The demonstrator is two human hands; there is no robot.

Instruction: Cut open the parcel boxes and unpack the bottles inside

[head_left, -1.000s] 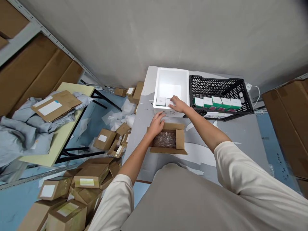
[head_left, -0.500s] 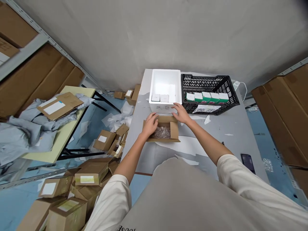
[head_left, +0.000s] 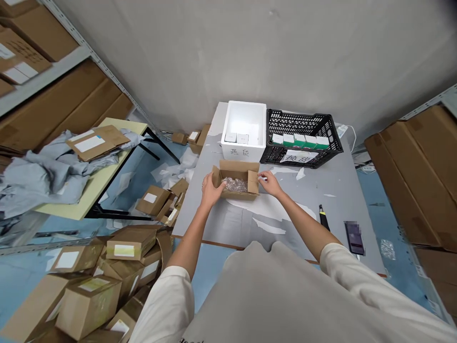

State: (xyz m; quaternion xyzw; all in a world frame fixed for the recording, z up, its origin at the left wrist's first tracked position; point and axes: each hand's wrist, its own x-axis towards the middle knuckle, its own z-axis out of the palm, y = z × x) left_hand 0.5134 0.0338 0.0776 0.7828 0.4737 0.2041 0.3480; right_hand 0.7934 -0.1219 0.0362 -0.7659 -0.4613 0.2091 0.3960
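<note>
A small cardboard box (head_left: 237, 196) sits on the grey table with its flaps up. Clear bubble wrap (head_left: 235, 185) fills its inside. My left hand (head_left: 212, 190) grips the box's left end, thumb over the near edge and fingers on the outer side. At the opposite end, my right hand (head_left: 270, 184) has its fingers closed at the edge of the right flap (head_left: 253, 182). Just behind the box stands a white foam box (head_left: 241, 152) with handwriting on its front and two small white cartons (head_left: 243, 138) inside.
Right of the foam box is a black plastic crate (head_left: 310, 160) holding several white-and-green cartons (head_left: 299, 140). A utility knife (head_left: 323, 217) and a phone (head_left: 353, 238) lie at the table's right. Parcels (head_left: 89, 305) are piled on the floor at left, below a yellow table (head_left: 82, 190).
My right hand has come down from the foam box's front edge to the cardboard box's right flap. My left hand has shifted onto the left end. The back flap stands higher.
</note>
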